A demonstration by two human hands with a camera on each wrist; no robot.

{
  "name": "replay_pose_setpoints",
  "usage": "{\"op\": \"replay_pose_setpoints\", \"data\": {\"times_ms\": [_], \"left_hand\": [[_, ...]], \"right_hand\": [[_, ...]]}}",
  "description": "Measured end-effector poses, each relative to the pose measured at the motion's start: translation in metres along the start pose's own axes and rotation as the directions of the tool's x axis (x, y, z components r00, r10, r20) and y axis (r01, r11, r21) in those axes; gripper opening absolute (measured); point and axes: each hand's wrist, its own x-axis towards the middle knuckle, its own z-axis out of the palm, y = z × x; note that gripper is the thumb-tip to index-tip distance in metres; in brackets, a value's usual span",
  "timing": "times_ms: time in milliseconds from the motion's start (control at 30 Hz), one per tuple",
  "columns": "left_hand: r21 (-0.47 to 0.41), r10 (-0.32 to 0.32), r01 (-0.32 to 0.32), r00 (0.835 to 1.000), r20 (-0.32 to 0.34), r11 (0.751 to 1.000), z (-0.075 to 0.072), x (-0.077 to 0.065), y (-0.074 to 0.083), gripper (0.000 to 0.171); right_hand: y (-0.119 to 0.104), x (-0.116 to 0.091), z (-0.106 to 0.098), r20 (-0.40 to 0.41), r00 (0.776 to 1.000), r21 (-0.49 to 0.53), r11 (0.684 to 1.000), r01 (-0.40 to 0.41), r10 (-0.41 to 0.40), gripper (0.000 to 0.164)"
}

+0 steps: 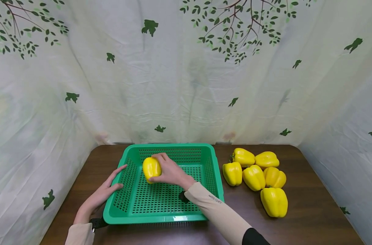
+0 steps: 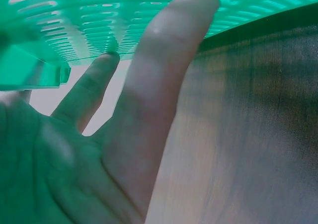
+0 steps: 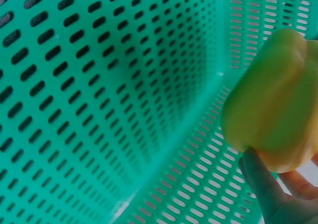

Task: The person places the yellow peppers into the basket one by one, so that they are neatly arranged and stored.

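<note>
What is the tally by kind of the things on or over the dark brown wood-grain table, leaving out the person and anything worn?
Blocky, glossy yellow bell peppers: 7 (6 on the dark brown wood-grain table, 1 held by the right hand inside the basket)
Rectangular green perforated plastic basket: 1
Total: 8

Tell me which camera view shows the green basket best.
The head view: nearly the whole basket shows, rim and inside, though the right arm hides part of it. The left wrist view shows only a slotted stretch near the left hand; the right wrist view shows slotted surfaces inside, partly behind the held pepper.
</note>
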Motion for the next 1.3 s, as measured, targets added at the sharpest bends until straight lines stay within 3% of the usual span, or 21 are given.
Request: {"op": "replay_pose_setpoints", "data": {"times_ms": [600,833,1300], "left_hand": [[-0.005,0.030,-0.030,0.999,0.014,1.000,-0.001,0.000,0.000,0.064],[-0.019,-0.027,0.027,1.000,0.004,0.999,0.000,-0.001,0.002,0.063],[-0.084,-0.025,0.027,0.999,0.032,0.996,0.000,-0.001,0.001,0.063]], "right_hand": [[-0.002,0.015,0.026,-0.008,0.998,0.007,0.998,-0.055,0.056,0.076],[-0.004,0.020,0.034,-0.018,0.997,-0.016,0.997,-0.076,0.076,0.078],[-0.002,0.030,0.046,-0.038,0.990,-0.094,0.986,-0.136,0.133,0.082]]}}
